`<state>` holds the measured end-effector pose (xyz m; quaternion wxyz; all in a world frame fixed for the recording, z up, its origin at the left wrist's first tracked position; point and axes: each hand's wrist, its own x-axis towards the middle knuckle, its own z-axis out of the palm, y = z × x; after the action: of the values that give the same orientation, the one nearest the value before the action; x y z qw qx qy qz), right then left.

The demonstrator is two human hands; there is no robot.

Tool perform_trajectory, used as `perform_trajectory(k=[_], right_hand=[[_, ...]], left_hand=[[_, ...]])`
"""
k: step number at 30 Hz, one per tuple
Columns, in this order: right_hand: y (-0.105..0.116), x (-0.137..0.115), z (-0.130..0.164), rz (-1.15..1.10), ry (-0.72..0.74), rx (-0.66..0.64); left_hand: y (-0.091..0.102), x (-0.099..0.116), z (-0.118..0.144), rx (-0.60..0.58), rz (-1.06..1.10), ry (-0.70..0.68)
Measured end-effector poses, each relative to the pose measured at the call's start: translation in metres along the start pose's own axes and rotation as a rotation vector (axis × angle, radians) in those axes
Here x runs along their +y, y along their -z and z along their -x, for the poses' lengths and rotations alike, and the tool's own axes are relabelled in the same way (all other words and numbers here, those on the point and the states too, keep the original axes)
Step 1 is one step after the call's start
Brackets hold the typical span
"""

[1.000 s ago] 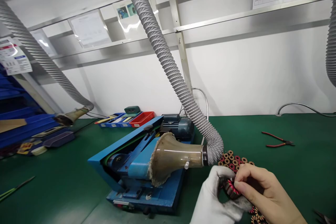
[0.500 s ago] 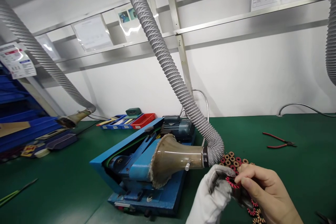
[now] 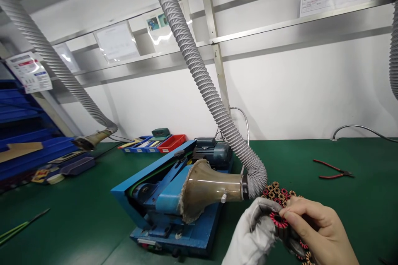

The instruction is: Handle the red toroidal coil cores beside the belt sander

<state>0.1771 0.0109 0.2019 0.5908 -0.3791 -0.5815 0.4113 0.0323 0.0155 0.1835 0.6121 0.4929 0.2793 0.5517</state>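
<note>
My left hand [image 3: 256, 230], in a white glove with grey, dirty fingertips, is closed around a small ring-shaped motor core [image 3: 279, 219] with pinkish-red teeth. My bare right hand [image 3: 320, 227] pinches at the upper right rim of that same core with thumb and forefinger. Whether something thin sits in that pinch is too small to tell. Behind and below both hands, several similar red and tan toothed cores [image 3: 273, 190] lie close together on the green tabletop [image 3: 342, 203], partly hidden by my hands.
A blue belt sander [image 3: 168, 198] with a brown suction hood [image 3: 214, 188] and grey hose [image 3: 205, 78] stands left of my hands. Red-handled pliers [image 3: 334, 169] lie at the right, green-handled tweezers [image 3: 25, 227] at far left. Small bins [image 3: 172, 143] stand by the wall.
The view has shifted slightly, so the scene sits a little further right. The core in my left hand has tilted and shows more of its side. Both hands stay on it.
</note>
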Motion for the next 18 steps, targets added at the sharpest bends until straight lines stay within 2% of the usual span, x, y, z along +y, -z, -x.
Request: perform_trajectory(k=[6, 12, 18], right_hand=[[-0.004, -0.001, 0.005, -0.129, -0.146, 0.055], [-0.007, -0.01, 0.001, -0.113, -0.093, 0.065], [-0.002, -0.001, 0.001, -0.153, -0.103, 0.022]], left_hand=[[0.004, -0.002, 0.0, -0.017, 0.008, 0.043], [0.004, -0.005, -0.002, -0.038, -0.023, 0.027], [-0.004, 0.003, -0.001, -0.044, 0.065, 0.048]])
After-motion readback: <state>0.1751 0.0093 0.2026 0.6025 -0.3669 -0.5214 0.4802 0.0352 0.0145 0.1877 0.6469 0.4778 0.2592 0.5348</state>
